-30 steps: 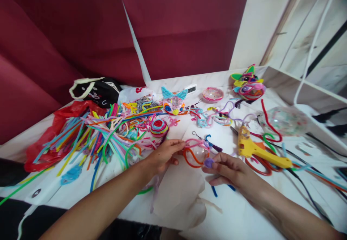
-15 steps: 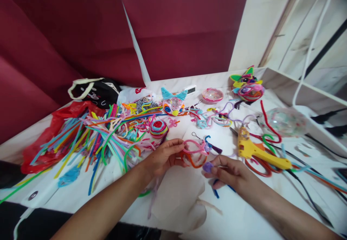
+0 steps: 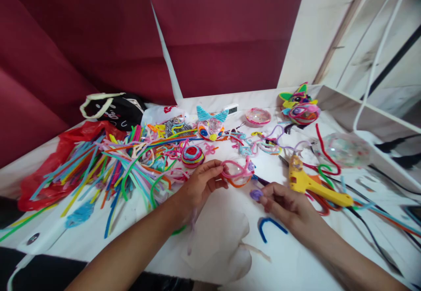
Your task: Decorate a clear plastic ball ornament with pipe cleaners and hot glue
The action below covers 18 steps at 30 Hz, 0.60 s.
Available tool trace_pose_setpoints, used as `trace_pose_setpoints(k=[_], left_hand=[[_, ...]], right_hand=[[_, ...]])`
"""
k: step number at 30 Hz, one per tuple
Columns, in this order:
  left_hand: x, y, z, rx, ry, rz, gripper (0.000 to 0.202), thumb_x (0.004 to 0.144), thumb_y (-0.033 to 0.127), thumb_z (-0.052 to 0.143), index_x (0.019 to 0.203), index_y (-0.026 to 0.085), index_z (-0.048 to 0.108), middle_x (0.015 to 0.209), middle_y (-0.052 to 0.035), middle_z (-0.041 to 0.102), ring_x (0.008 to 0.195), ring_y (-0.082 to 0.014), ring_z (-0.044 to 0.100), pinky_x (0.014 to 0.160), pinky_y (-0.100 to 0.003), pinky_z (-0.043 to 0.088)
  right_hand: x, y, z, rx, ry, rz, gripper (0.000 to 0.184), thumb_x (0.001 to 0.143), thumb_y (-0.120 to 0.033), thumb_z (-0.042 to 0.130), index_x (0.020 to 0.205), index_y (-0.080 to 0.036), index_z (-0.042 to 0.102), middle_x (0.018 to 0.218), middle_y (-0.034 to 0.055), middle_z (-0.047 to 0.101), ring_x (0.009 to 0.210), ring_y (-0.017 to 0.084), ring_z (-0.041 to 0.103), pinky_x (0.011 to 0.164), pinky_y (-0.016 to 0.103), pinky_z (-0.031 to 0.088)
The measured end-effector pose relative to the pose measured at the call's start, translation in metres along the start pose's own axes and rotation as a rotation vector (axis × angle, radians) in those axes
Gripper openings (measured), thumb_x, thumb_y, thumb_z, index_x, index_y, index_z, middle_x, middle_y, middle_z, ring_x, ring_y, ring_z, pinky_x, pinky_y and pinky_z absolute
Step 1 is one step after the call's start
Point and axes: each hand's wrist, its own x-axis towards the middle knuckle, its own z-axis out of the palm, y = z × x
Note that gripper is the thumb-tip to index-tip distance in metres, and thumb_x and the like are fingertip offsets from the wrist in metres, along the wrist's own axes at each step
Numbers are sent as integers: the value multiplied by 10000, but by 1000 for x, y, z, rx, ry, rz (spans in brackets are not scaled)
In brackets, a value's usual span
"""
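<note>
Between thumb and fingers, my left hand grips a clear rounded shell trimmed with pink and orange pipe cleaners; a purple piece sits on its right edge. My right hand pinches a small purple pipe-cleaner coil, a short gap to the right of the shell. Below that hand, a bent dark blue pipe cleaner lies on the white table. A yellow hot glue gun rests right of my right hand. Left of the shell sits a round piece coiled in red, blue and yellow.
Loose pipe cleaners spill from a red plastic bag on the left. A cat-like piece with blue ears, a pink-rimmed clear bowl and a colourful animal piece stand behind. Cables and a clear dome lie at right.
The left hand has tilted the shell and raised it slightly. My right hand has moved a little right and up with the purple coil, uncovering more of the blue pipe cleaner.
</note>
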Motion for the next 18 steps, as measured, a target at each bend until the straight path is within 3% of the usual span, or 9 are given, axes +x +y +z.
trace_pose_setpoints(k=[3, 7, 18], left_hand=[[2, -4, -2, -46, 47, 23, 161, 708, 204, 746, 821, 146, 647, 775, 3, 642, 658, -111, 607, 621, -255, 497], [6, -7, -8, -89, 15, 57, 147, 730, 214, 739, 822, 152, 641, 771, 5, 651, 642, -108, 610, 605, -248, 495], [3, -9, -23, -76, -76, 66, 213, 753, 308, 749, 760, 129, 635, 692, 4, 613, 578, -93, 577, 556, -220, 480]], right_hand=[[3, 3, 1, -40, -13, -1, 399, 857, -575, 544, 779, -185, 564, 611, -45, 388, 547, 103, 318, 480, 238, 247], [7, 9, 2, -140, -69, -2, 372, 899, -532, 500, 743, -195, 509, 604, -53, 351, 549, 104, 309, 492, 244, 233], [9, -5, 16, -412, -207, -31, 290, 932, -415, 448, 757, -199, 530, 595, -45, 419, 546, 112, 370, 507, 239, 273]])
